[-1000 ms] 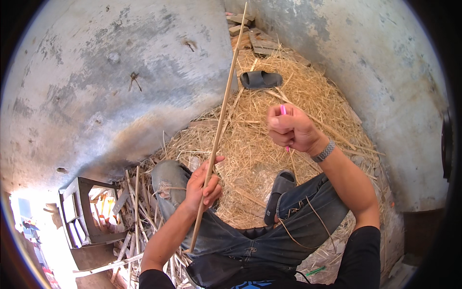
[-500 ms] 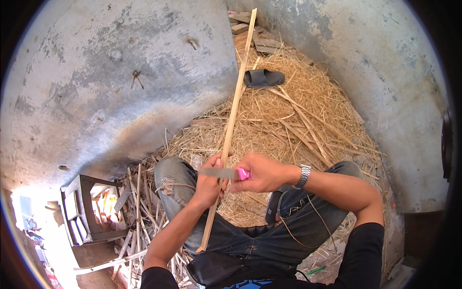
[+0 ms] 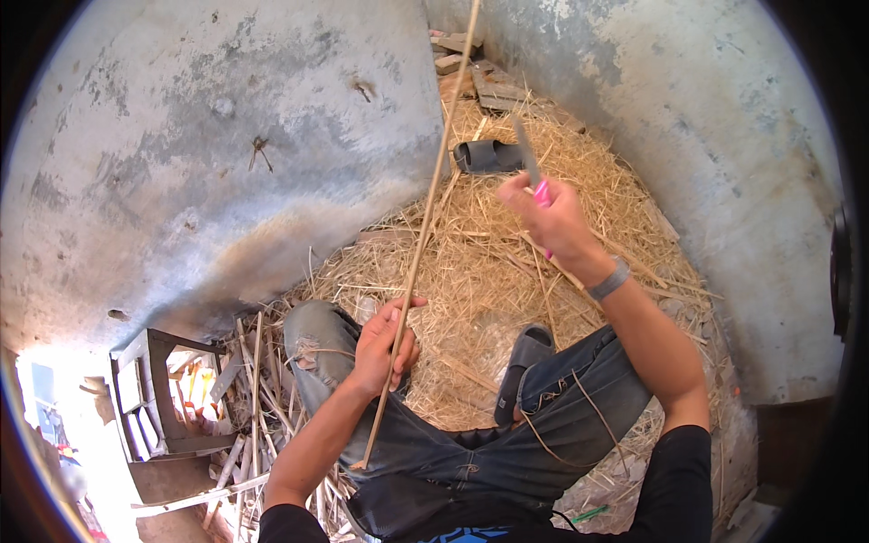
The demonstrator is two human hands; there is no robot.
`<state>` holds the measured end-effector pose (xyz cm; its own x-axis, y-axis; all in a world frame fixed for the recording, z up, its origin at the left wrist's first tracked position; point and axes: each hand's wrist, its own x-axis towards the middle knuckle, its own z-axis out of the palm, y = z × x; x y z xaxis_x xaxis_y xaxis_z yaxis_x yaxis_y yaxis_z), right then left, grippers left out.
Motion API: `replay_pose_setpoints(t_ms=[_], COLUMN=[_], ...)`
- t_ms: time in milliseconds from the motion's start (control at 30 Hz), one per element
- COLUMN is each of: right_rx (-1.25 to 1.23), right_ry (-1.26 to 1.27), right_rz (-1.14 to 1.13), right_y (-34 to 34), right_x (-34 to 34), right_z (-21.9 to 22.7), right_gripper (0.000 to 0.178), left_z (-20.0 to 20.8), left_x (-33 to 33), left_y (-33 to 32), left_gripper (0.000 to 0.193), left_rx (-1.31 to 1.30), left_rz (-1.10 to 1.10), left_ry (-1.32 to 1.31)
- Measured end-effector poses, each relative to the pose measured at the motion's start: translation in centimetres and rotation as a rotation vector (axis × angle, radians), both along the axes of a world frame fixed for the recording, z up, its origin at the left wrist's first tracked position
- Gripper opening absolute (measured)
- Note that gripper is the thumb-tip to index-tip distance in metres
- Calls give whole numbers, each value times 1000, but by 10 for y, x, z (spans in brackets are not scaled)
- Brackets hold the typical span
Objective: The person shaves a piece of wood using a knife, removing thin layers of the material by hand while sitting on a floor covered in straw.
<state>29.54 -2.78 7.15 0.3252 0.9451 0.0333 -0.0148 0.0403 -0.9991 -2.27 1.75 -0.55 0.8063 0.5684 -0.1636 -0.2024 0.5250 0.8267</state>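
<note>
My left hand (image 3: 385, 344) grips a long thin wooden stick (image 3: 425, 226) low on its shaft, above my left knee. The stick slants up and away toward the far wall, its lower end over my lap. My right hand (image 3: 552, 217) is raised off to the right of the stick and holds a knife with a pink handle (image 3: 541, 192); its grey blade (image 3: 525, 149) points up and away. The blade is clear of the stick. A grey band sits on my right wrist (image 3: 609, 279).
I sit on a heap of straw and shavings (image 3: 507, 271) between grey concrete walls. A dark sandal (image 3: 487, 156) lies on the straw ahead, another sandal (image 3: 520, 371) is on my right foot. Split sticks (image 3: 244, 380) and a small wooden frame (image 3: 158, 398) lie at my left.
My right hand brought the knife in against the stick next to my left hand, then swept it up and out to the right. The stick has tilted slightly; my left hand keeps its grip.
</note>
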Motion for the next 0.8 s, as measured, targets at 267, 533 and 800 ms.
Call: replay_pose_setpoints(t_ms=[267, 533, 800], right_rx=[246, 79, 148], right_ry=[-382, -435, -629], right_rz=[-188, -520, -646], right_y=[9, 29, 20], right_x=[-54, 22, 65], right_z=[-37, -9, -3], right_gripper=[72, 67, 46], left_z=[0, -4, -7], left_x=[-2, -13, -12], left_y=[-10, -9, -12], left_gripper=[46, 43, 44], left_rx=[-181, -227, -127], left_rz=[-268, -342, -356], left_ry=[-115, -120, -61])
